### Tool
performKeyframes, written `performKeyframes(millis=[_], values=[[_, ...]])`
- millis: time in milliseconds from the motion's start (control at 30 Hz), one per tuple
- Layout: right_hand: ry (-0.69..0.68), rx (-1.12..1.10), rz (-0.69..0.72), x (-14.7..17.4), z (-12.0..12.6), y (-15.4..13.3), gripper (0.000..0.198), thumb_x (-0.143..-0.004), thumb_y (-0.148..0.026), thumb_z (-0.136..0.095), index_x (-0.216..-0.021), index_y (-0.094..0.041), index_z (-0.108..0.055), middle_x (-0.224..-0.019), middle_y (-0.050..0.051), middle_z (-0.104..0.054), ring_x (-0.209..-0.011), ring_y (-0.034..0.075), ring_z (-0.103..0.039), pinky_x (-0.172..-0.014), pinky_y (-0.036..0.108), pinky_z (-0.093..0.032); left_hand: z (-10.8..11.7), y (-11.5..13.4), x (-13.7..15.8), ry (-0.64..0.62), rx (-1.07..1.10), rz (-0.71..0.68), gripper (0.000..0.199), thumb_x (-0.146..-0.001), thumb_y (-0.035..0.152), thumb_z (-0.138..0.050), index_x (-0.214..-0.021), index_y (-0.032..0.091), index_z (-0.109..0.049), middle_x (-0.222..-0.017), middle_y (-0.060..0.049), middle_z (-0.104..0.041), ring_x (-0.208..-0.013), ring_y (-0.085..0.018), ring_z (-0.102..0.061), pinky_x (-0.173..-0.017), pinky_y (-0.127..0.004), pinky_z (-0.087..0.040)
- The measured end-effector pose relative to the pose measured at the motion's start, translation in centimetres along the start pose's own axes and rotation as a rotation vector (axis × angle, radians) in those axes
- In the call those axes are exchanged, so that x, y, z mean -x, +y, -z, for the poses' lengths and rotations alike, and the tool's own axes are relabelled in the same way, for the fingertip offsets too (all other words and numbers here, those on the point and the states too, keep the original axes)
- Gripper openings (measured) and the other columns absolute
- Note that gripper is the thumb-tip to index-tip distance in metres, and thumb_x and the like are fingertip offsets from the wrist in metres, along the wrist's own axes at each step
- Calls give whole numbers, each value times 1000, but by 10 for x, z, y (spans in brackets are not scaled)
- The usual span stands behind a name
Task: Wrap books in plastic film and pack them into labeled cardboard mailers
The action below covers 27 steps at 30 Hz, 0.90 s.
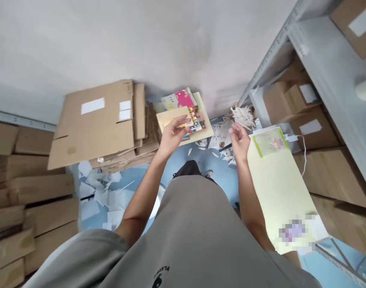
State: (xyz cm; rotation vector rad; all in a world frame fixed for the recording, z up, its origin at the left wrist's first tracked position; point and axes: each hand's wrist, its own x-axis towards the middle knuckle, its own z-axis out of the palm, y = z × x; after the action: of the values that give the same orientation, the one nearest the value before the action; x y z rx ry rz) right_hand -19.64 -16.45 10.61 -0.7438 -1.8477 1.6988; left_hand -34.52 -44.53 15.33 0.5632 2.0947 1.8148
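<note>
My left hand (173,135) hovers over or touches a small pile of books, fingers loosely bent and apart; I see nothing gripped in it. A tan, flat-covered book (167,117) lies on top, beside a colourful book (195,120) partly behind my fingers. Further back is a book with a pink and grey cover (181,98). The pile rests on a pale yellow board (207,129). My right hand (240,141) is raised by the left edge of a pale yellow tabletop (275,188), fingers slightly curled and apart, with nothing visible in it.
Flattened cardboard boxes (101,128) are stacked left of the books. Cardboard cartons (45,188) stand far left. Paper scraps (111,200) litter the blue floor, and shredded strips (243,117) are heaped ahead. A clear green-edged pouch (272,143) lies on the tabletop; grey shelving (323,52) holds boxes.
</note>
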Motion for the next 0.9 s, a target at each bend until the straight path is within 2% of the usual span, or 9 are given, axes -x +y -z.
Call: performKeyframes(millis=[200, 300, 367, 467, 533, 633, 733, 800, 900], values=[[-311, -27, 31, 43, -122, -41, 68, -95, -79, -88, -142, -29, -82, -149, 15, -84, -138, 32, -81, -125, 49, -65, 100, -22, 30, 235, -54, -36, 72, -100, 63, -84, -159, 22, -71, -159, -20, -79, -114, -29, -87, -112, -49, -70], [-442, -19, -16, 64, -193, -42, 67, -93, -82, -89, -133, -28, -85, -137, 15, -89, -127, 31, -84, -116, 47, -70, 160, -31, 50, 248, -178, -15, 66, -105, 57, -78, -159, 21, -72, -159, -20, -79, -124, -31, -85, -119, -51, -67], [-529, -13, -46, 78, -243, -38, 69, -91, -85, -89, -128, -27, -86, -133, 14, -90, -123, 31, -85, -113, 48, -71, 205, -39, 67, 200, -338, -5, 67, -105, 53, -79, -162, 20, -71, -163, -21, -76, -141, -37, -80, -131, -57, -60], [-633, -1, -70, 97, -315, -24, 76, -87, -91, -88, -128, -26, -86, -132, 15, -90, -124, 32, -85, -115, 49, -69, 269, -58, 93, 78, -662, 69, 91, -91, 43, -96, -173, 20, -64, -186, -24, -55, -178, -50, -47, -148, -71, -34], [-653, 49, -77, 109, -352, -13, 83, -84, -96, -85, -128, -25, -84, -132, 16, -90, -124, 32, -85, -117, 49, -67, 301, -73, 108, 2, -827, 135, 99, -86, 29, -97, -178, 22, -61, -197, -24, -37, -188, -54, -24, -151, -77, -20], [-562, 154, -103, 120, -385, 4, 91, -88, -107, -68, -127, -26, -81, -131, 16, -89, -119, 32, -85, -114, 49, -67, 330, -93, 123, -87, -906, 131, 85, -92, 13, -82, -175, 23, -66, -198, -21, -36, -188, -48, -27, -153, -74, -18], [-436, 181, -187, 121, -392, 15, 95, -97, -109, -48, -128, -25, -79, -130, 16, -87, -112, 31, -84, -108, 50, -69, 341, -103, 129, -141, -893, 52, 71, -100, 13, -73, -170, 22, -72, -193, -20, -46, -185, -44, -38, -153, -70, -26], [-403, 188, -210, 120, -391, 18, 90, -101, -104, -46, -129, -25, -79, -131, 16, -87, -114, 31, -84, -109, 51, -69, 345, -103, 130, -153, -886, -8, 63, -105, 14, -67, -166, 24, -76, -189, -18, -53, -182, -44, -43, -151, -72, -30], [-407, 270, -101, 119, -389, 19, 72, -106, -88, -57, -125, -22, -81, -134, 19, -88, -124, 34, -83, -117, 52, -66, 359, -91, 128, -106, -876, -132, 61, -108, 10, -56, -162, 28, -79, -180, -13, -65, -175, -38, -56, -149, -70, -39]])
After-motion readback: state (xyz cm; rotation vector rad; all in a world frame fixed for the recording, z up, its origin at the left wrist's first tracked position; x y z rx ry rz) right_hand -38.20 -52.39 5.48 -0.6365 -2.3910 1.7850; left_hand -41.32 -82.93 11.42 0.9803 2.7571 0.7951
